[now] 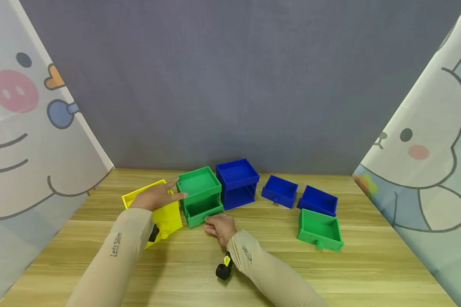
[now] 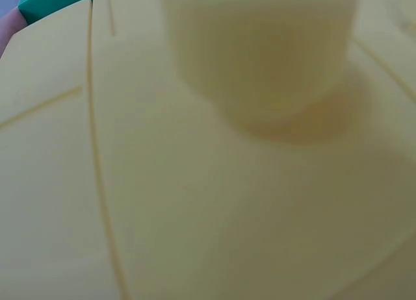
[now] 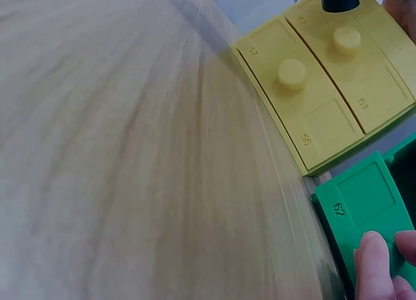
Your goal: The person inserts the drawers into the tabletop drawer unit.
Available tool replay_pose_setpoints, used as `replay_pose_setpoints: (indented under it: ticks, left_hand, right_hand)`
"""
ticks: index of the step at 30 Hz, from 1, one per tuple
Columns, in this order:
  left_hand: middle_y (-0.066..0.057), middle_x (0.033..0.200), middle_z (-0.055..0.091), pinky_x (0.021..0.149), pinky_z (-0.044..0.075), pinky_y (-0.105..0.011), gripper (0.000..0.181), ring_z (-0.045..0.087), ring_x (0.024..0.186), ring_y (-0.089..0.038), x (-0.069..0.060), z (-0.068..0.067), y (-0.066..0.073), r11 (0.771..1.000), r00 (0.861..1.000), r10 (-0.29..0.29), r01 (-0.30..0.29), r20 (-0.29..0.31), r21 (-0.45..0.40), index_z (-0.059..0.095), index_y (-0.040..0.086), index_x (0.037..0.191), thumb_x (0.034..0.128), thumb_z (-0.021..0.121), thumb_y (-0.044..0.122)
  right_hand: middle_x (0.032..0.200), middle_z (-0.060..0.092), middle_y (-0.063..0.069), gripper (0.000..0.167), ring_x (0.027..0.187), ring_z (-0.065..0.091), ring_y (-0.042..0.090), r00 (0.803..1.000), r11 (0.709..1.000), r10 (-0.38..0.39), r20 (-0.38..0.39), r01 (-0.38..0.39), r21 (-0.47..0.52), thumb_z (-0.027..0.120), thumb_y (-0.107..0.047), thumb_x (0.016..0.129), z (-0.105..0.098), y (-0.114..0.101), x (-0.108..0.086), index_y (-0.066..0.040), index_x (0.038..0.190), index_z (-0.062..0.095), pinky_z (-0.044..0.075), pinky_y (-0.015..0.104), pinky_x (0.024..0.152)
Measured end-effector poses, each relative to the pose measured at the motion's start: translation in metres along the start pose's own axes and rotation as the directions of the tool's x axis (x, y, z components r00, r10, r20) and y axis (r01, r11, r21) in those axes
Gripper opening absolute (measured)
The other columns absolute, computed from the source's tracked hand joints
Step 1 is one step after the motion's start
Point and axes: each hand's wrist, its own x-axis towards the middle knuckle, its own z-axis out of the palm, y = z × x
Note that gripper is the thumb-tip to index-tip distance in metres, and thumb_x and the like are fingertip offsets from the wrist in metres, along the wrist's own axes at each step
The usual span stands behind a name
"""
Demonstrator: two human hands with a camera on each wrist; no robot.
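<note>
Touching right grip (image 1: 220, 228): green drawer (image 3: 365, 206)

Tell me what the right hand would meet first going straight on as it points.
Likely the front of the green drawer in the green cabinet; the right hand appears to touch it there, though depth is unclear.

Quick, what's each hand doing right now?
Left hand: open, fingers spread at the green cabinet.
Right hand: closed, pinching the front of the green drawer in that cabinet.
</note>
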Motion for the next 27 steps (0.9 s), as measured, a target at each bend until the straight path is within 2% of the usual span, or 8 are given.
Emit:
replay_pose_setpoints:
  ticks: [10, 16, 27]
  left_hand:
    - [-0.028, 0.147, 0.033, 0.097, 0.035, -0.061, 0.09, 0.037, 0.128, -0.049, 0.0025, 0.002, -0.0008, 1.0, 1.0, -0.008, 0.008, 0.014, -0.009, 0.015, 0.016, 0.155, 0.0883, 0.045, 0.069]
    - [-0.029, 0.147, 0.032, 0.097, 0.035, -0.061, 0.091, 0.037, 0.128, -0.05, 0.003, 0.0002, -0.0004, 1.0, 1.0, -0.012, 0.013, 0.012, -0.007, 0.014, 0.015, 0.155, 0.0884, 0.044, 0.069]
    - [-0.029, 0.147, 0.031, 0.098, 0.034, -0.062, 0.089, 0.036, 0.129, -0.05, 0.0021, 0.002, 0.0008, 1.0, 1.0, -0.007, 0.007, 0.014, -0.016, 0.014, 0.015, 0.155, 0.0896, 0.044, 0.068]
  right_hand:
    - [0.069, 0.064, 0.009, 0.011, 0.059, 0.063, 0.009, 1.0, 1.0, -0.005, -0.019, 0.005, 0.017, 0.064, 0.007, 0.085, 0.0023, 0.0014, 0.0022, 0.01, 0.094, 0.059, 0.054, 0.021, 0.062]
    - [0.074, 0.066, 0.013, 0.015, 0.064, 0.066, 0.013, 0.999, 0.999, -0.024, -0.023, 0.025, 0.035, 0.064, 0.008, 0.084, 0.0047, 0.0019, 0.0072, 0.013, 0.098, 0.059, 0.055, 0.023, 0.065]
    - [0.082, 0.065, 0.018, 0.019, 0.065, 0.065, 0.012, 1.0, 0.997, -0.009, -0.027, 0.011, 0.071, 0.064, 0.008, 0.085, 0.0075, 0.0016, 0.0068, 0.014, 0.101, 0.056, 0.055, 0.026, 0.07]
